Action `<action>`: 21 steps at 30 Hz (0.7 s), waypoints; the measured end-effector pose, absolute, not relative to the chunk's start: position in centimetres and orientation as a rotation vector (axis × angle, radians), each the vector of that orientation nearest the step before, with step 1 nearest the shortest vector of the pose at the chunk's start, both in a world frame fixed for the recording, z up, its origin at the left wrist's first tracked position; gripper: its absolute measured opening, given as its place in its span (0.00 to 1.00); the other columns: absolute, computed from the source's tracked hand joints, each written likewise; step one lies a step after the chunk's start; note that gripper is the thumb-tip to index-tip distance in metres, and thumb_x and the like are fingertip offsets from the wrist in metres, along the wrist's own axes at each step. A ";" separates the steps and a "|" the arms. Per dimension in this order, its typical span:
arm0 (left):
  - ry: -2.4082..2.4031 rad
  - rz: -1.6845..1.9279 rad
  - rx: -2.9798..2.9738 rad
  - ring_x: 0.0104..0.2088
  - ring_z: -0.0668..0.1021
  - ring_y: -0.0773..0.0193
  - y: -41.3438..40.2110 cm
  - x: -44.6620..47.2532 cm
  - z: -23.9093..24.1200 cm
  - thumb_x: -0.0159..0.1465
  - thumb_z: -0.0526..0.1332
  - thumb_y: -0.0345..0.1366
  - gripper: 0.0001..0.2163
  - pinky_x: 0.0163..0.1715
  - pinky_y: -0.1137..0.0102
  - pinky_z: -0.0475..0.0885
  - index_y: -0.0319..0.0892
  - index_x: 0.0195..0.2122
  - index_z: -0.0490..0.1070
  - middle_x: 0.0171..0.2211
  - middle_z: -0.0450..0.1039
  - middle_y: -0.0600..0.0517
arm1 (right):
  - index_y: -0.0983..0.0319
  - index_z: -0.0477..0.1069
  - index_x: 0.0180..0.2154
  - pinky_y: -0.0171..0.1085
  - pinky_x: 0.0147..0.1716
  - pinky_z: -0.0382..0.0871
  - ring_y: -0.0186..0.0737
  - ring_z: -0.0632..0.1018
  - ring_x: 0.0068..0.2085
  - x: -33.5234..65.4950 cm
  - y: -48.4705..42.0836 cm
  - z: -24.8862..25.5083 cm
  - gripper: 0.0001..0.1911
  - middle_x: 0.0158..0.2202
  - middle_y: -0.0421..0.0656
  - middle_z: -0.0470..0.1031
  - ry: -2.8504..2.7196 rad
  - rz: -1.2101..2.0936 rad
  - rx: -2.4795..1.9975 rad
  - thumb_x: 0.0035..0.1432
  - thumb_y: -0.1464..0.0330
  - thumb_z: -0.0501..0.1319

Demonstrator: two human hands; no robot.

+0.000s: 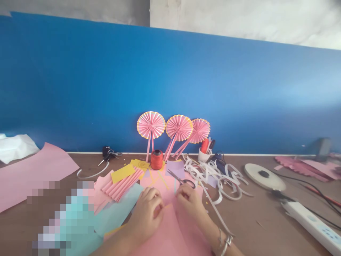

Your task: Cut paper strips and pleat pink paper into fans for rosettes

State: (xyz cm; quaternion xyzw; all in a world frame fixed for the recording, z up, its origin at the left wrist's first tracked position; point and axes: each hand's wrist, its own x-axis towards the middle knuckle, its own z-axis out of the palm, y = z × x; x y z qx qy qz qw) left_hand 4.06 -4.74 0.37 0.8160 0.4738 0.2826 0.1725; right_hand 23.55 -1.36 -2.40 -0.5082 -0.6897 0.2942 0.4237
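Note:
Both my hands rest on a pink paper sheet (170,234) at the near edge of the brown table. My left hand (147,213) is curled, its fingers pinching the paper's edge. My right hand (189,202) is closed too, fingertips pressed to the same sheet; a bracelet sits on that wrist. A thin yellow strip (167,206) lies between the two hands. Scissors (181,179) lie just beyond my right hand. A pleated pink paper stack (121,186) with a yellow piece (123,173) on top lies to the left.
Three pink paper fans (178,129) lean on the blue wall (170,89). Near them: a red thread spool (156,159), a white cup of pens (204,153), curled white strips (226,179), keys (109,153). A white disc (263,176) and power strip (311,224) lie right. Large pink sheet (32,170) lies left.

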 end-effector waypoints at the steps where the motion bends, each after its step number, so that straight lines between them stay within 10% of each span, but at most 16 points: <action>1: 1.345 0.798 2.313 0.39 0.70 0.57 -4.8 4.0 0.4 0.56 0.56 0.25 0.06 0.39 0.62 0.66 0.43 0.26 0.67 0.34 0.68 0.49 | 0.61 0.72 0.22 0.35 0.30 0.66 0.38 0.71 0.30 23.8 -1.1 -2.5 0.09 0.25 0.42 0.70 -1.699 0.717 -1.290 0.50 0.71 0.56; 12: 1.411 0.854 2.261 0.36 0.71 0.57 -4.6 3.9 -0.7 0.55 0.57 0.26 0.05 0.38 0.63 0.65 0.44 0.31 0.67 0.31 0.70 0.51 | 0.60 0.73 0.48 0.40 0.41 0.69 0.40 0.76 0.37 21.7 0.8 -1.8 0.19 0.37 0.43 0.79 -1.814 0.922 -1.191 0.55 0.69 0.53; 18: 1.417 0.880 2.262 0.34 0.71 0.59 -4.5 3.8 -0.8 0.57 0.56 0.27 0.04 0.35 0.65 0.64 0.44 0.28 0.63 0.29 0.69 0.52 | 0.62 0.76 0.24 0.37 0.32 0.68 0.41 0.76 0.30 21.6 2.0 -1.0 0.11 0.25 0.41 0.77 -1.846 0.814 -1.375 0.48 0.74 0.55; 21: 1.410 0.886 2.262 0.34 0.71 0.58 -4.6 3.9 -0.7 0.57 0.55 0.27 0.05 0.36 0.65 0.64 0.44 0.28 0.63 0.29 0.69 0.52 | 0.63 0.77 0.28 0.36 0.32 0.68 0.40 0.76 0.31 20.9 2.3 -1.0 0.09 0.28 0.42 0.78 -1.818 0.842 -1.355 0.50 0.72 0.57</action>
